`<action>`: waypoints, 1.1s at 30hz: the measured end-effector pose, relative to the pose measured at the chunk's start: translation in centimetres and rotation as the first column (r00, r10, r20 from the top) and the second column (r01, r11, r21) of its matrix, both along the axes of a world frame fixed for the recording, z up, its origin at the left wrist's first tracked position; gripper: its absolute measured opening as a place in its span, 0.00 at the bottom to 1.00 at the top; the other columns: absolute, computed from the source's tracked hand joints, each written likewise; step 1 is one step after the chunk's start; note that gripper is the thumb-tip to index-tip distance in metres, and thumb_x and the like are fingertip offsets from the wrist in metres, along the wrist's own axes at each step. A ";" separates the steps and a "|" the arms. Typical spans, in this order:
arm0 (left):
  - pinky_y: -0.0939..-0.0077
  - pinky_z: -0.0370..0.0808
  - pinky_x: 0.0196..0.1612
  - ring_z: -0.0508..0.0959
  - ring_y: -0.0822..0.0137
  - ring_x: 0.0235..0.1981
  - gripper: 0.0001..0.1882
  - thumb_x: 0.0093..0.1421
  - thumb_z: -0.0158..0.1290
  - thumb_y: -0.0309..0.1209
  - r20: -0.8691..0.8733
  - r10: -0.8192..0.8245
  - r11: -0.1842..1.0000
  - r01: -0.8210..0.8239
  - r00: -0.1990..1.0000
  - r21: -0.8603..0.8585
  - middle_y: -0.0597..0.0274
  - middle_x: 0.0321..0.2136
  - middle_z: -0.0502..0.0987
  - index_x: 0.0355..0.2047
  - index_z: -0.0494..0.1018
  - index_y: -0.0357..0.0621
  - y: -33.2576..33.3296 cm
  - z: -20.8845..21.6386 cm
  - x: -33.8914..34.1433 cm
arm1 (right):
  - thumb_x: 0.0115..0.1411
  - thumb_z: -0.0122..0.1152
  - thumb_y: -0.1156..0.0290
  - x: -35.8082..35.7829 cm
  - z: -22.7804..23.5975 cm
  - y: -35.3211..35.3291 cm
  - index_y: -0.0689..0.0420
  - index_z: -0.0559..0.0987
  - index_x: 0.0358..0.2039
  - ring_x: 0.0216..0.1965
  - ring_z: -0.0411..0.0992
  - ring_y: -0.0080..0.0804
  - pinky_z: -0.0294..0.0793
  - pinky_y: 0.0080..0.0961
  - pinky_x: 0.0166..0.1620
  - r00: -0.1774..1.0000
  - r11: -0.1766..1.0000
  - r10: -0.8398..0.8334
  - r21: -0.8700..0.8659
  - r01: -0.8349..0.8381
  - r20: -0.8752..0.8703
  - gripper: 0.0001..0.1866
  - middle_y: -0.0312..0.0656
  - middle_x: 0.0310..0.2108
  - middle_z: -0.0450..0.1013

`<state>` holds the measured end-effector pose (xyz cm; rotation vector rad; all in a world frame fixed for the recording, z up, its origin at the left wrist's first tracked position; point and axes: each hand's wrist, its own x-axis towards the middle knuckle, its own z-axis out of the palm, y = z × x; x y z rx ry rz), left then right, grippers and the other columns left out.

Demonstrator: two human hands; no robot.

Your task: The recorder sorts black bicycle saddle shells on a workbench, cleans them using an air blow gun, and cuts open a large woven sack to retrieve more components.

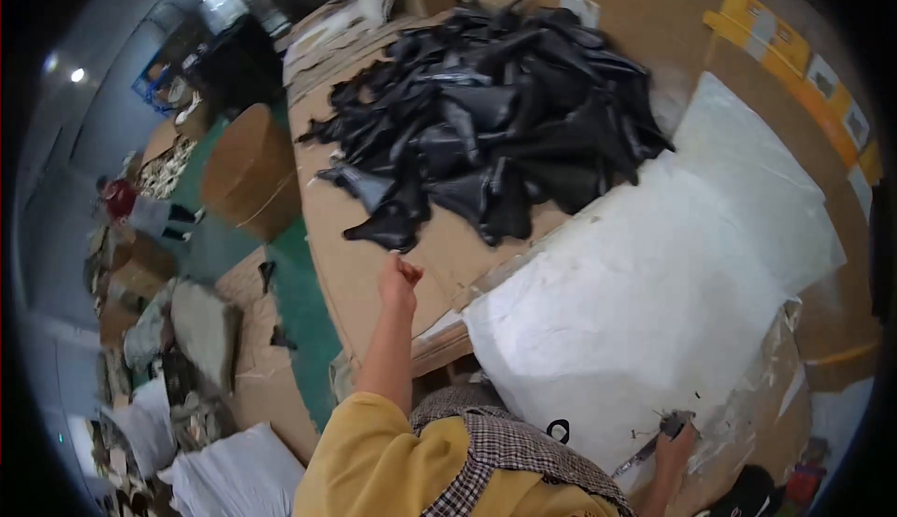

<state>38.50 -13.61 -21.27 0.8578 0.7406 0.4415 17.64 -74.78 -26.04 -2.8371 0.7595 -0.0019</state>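
Note:
A heap of glossy black leather-like pieces (pixel 505 134) lies on a cardboard-covered table, many with narrow pointed ends. My left hand (pixel 399 277) is closed with its fingers curled, right at the near edge of one black piece (pixel 388 227) at the front of the heap. Whether the fingertips pinch that edge or only touch it is not clear. Low on the right, over white sheeting, my right hand (pixel 676 444) is closed around a small dark grey object (pixel 675 421) whose kind I cannot make out. A thin grey strip (pixel 635 458) runs beside that hand.
White sheeting (pixel 598 293) covers the right side of the worktop. Cardboard (pixel 360 279) lies under the heap. A large round brown container (pixel 250 171) stands left on a green floor, with white sacks (pixel 238 470) nearer. Another person (pixel 140 207) is far left.

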 end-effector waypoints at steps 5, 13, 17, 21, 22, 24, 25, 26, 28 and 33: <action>0.71 0.71 0.27 0.71 0.67 0.18 0.13 0.53 0.50 0.35 -0.152 0.017 0.963 0.025 0.988 0.269 0.63 0.13 0.66 0.15 0.65 0.44 0.4 2.0 -10.6 | 0.47 0.60 0.75 6.0 4.4 3.8 0.61 0.66 0.50 0.43 0.68 0.41 0.69 0.32 0.44 0.968 0.913 0.176 0.338 -0.229 0.179 0.28 0.49 0.44 0.65; 0.75 0.68 0.23 0.70 0.70 0.15 0.11 0.47 0.51 0.25 -0.469 0.045 0.887 0.180 0.882 0.424 0.62 0.14 0.69 0.10 0.64 0.42 4.2 -6.4 -28.8 | 0.48 0.47 0.87 9.3 26.3 27.4 0.65 0.71 0.34 0.34 0.70 0.33 0.70 0.22 0.39 0.294 0.072 0.471 0.296 -0.952 0.831 0.11 0.48 0.35 0.70; 0.73 0.67 0.20 0.68 0.66 0.14 0.07 0.46 0.49 0.24 -0.701 0.153 0.933 0.132 0.697 0.335 0.60 0.14 0.66 0.14 0.65 0.40 5.5 -12.4 -43.5 | 0.41 0.53 0.84 2.6 34.6 37.0 0.63 0.72 0.26 0.23 0.72 0.39 0.72 0.28 0.27 -0.112 -0.435 0.226 -0.002 -0.900 0.968 0.09 0.51 0.27 0.72; 0.70 0.66 0.16 0.67 0.65 0.13 0.05 0.48 0.50 0.26 -0.768 0.273 0.924 -0.379 0.579 0.043 0.59 0.15 0.67 0.20 0.67 0.40 3.2 -16.8 -56.5 | 0.50 0.59 0.70 -2.5 39.7 42.1 0.56 0.70 0.26 0.26 0.72 0.37 0.71 0.30 0.28 -0.542 -0.882 0.178 -0.111 -0.458 0.821 0.07 0.45 0.33 0.72; 0.70 0.66 0.16 0.67 0.66 0.12 0.05 0.49 0.51 0.27 -0.760 0.331 0.863 -0.505 0.559 0.005 0.59 0.14 0.67 0.21 0.67 0.40 2.6 -17.5 -60.1 | 0.50 0.59 0.70 -4.0 40.6 43.6 0.56 0.70 0.26 0.26 0.72 0.37 0.71 0.30 0.28 -0.549 -0.898 0.178 -0.093 -0.430 0.817 0.07 0.45 0.33 0.72; 0.71 0.66 0.15 0.65 0.67 0.11 0.05 0.50 0.52 0.29 -0.835 0.214 0.869 -0.489 0.507 -0.074 0.62 0.14 0.66 0.23 0.68 0.42 1.9 -18.2 -64.3 | 0.40 0.64 0.73 -7.7 41.4 46.8 0.68 0.74 0.32 0.19 0.71 0.40 0.73 0.28 0.22 -0.471 -0.954 0.155 0.008 -0.299 0.868 0.17 0.46 0.28 0.74; 0.71 0.65 0.14 0.64 0.68 0.11 0.06 0.50 0.52 0.31 -0.845 0.264 0.809 -0.584 0.466 -0.070 0.64 0.14 0.66 0.23 0.69 0.42 1.6 -17.7 -63.9 | 0.35 0.62 0.78 -9.1 39.4 49.4 0.66 0.74 0.26 0.18 0.70 0.38 0.72 0.27 0.19 -0.399 -0.948 0.071 -0.062 -0.312 0.914 0.13 0.48 0.27 0.73; 0.71 0.65 0.14 0.64 0.68 0.11 0.06 0.50 0.52 0.31 -0.854 0.278 0.773 -0.630 0.440 -0.073 0.64 0.14 0.66 0.23 0.69 0.42 1.4 -18.9 -67.7 | 0.35 0.62 0.78 -10.8 39.6 50.8 0.66 0.74 0.26 0.18 0.70 0.38 0.72 0.27 0.19 -0.392 -0.965 0.061 -0.046 -0.258 0.918 0.13 0.48 0.27 0.73; 0.72 0.65 0.13 0.70 0.64 0.12 0.08 0.50 0.53 0.32 -0.852 0.391 0.849 -0.494 0.349 0.187 0.60 0.13 0.69 0.21 0.70 0.40 -0.2 -21.8 -77.4 | 0.35 0.58 0.80 -14.0 40.7 52.4 0.66 0.73 0.27 0.18 0.69 0.37 0.72 0.27 0.19 -0.330 -0.994 0.088 0.063 -0.086 0.940 0.14 0.50 0.27 0.72; 0.79 0.68 0.14 0.72 0.68 0.14 0.10 0.53 0.51 0.33 -0.745 0.467 0.642 -0.762 0.477 -0.086 0.61 0.20 0.72 0.31 0.69 0.40 1.7 -17.6 -68.8 | 0.36 0.55 0.81 -19.4 36.0 57.4 0.64 0.74 0.33 0.18 0.69 0.37 0.72 0.27 0.19 -0.268 -0.981 0.194 0.179 -0.079 0.944 0.18 0.53 0.27 0.72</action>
